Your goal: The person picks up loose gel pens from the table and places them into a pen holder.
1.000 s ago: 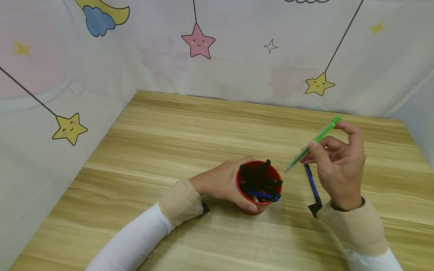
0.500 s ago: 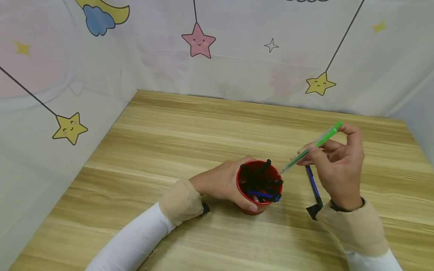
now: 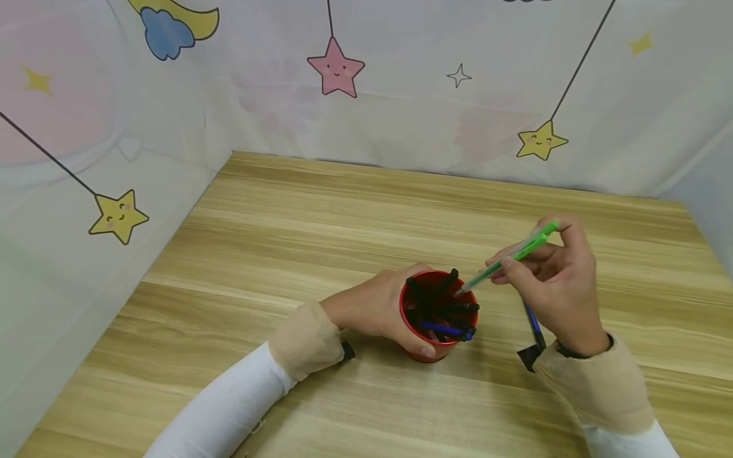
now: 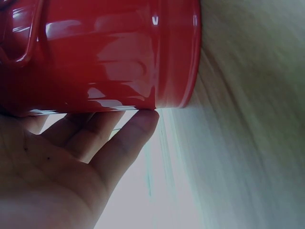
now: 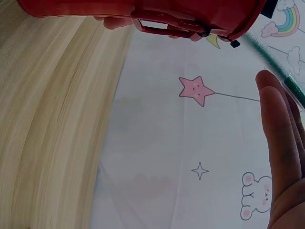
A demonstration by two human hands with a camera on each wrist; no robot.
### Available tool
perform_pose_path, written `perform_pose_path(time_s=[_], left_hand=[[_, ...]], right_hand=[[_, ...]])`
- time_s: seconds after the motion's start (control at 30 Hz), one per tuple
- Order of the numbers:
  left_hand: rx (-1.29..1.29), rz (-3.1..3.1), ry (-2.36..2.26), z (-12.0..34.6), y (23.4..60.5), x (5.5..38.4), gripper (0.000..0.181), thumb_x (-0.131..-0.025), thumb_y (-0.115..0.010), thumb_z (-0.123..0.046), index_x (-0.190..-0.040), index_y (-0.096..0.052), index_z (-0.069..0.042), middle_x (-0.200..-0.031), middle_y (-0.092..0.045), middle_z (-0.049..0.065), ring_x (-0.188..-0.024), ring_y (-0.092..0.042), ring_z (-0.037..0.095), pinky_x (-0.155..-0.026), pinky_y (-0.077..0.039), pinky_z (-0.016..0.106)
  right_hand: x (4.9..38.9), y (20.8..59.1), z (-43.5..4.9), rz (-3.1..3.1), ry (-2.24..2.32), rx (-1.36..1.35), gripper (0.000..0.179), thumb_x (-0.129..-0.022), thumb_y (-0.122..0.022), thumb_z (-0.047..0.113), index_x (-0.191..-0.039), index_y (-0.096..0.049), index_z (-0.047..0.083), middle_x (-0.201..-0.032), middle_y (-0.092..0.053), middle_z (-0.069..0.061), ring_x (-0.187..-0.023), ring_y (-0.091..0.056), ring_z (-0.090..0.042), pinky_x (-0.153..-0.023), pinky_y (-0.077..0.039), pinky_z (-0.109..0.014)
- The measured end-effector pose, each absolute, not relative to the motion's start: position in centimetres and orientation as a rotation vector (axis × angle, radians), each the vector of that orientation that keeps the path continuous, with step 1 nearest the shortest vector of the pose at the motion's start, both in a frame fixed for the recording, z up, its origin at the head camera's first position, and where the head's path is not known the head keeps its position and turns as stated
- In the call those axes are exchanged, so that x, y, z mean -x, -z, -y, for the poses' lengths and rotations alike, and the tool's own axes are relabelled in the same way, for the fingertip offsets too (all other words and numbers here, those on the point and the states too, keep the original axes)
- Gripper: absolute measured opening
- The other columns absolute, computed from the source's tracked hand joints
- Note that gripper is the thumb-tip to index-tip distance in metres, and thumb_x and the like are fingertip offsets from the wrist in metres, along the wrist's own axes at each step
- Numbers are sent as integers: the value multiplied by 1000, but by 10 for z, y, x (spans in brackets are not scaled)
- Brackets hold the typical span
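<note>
My left hand (image 3: 380,305) grips a red cup (image 3: 426,352) from its left side, thumb at the front. In the left wrist view the cup (image 4: 109,57) stands on the table with the fingers against its wall. Several black pens and a blue pen (image 3: 442,329) lean inside it. My right hand (image 3: 552,280) pinches a clear pen with a green clip end (image 3: 518,250), tilted, its tip over the cup's right rim. A second blue pen (image 3: 534,326) lies on the table, partly hidden under the right hand. A handle (image 5: 167,21) shows on the cup in the right wrist view.
The wood-grain table (image 3: 275,210) reaches back to a white cloth backdrop (image 3: 401,127) printed with stars. Another cloth wall (image 3: 51,267) closes the left side. Both wrists wear beige bands, and a small black piece (image 3: 529,357) sticks out beside the right one.
My right hand has moved left and tilted the green pen flatter, bringing its tip from outside the cup to over the opening. The left hand and cup have stayed in place.
</note>
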State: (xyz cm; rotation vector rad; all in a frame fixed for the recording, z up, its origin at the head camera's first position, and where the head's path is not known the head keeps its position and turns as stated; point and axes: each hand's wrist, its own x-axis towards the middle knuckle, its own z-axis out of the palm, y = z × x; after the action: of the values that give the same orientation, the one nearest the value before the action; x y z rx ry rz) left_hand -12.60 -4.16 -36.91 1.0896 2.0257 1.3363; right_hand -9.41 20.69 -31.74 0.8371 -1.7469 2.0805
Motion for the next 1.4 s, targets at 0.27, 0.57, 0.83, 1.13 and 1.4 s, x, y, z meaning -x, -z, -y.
perform_pose_path(time_s=[0.27,0.57,0.83,1.13,1.4], left_hand=[[-1076,-2028,-1327,42,369,126,87,-62,-87,-42,-136,-40,-37,-127,-55,-18,-116,-55,0,-99,-47,25],[-1070,-2044,-1315,42,368,125,88,-62,-87,-44,-135,-40,-37,-127,-55,-17,-115,-55,0,-98,-48,25],[-1089,-2068,-1314,41,370,126,83,-60,-88,-45,-129,-44,-35,-119,-61,-20,-110,-59,-1,-94,-50,25],[-1086,-2094,-1298,41,369,126,85,-60,-87,-48,-132,-44,-37,-120,-59,-20,-111,-57,-2,-95,-49,24],[-1077,-2104,-1289,42,369,126,87,-59,-87,-49,-132,-43,-35,-121,-59,-20,-112,-57,-2,-96,-49,24]], right_hand=[[94,319,-207,1896,-1978,-880,31,-76,-51,-27,-102,-41,-14,-85,-74,-15,-66,-72,-20,-58,-58,-30],[94,321,-208,2021,-1899,-883,30,-75,-57,-25,-100,-41,-18,-85,-72,-16,-69,-72,-19,-56,-56,-24],[94,322,-206,2049,-1839,-815,25,-75,-60,-24,-97,-52,-14,-80,-69,-15,-68,-72,-19,-60,-58,-28],[94,322,-205,2084,-1793,-809,22,-76,-60,-22,-94,-57,-11,-78,-68,-15,-68,-71,-17,-60,-57,-24],[93,321,-206,2155,-1677,-768,20,-77,-62,-20,-91,-61,-6,-78,-69,-13,-66,-70,-15,-60,-56,-21]])
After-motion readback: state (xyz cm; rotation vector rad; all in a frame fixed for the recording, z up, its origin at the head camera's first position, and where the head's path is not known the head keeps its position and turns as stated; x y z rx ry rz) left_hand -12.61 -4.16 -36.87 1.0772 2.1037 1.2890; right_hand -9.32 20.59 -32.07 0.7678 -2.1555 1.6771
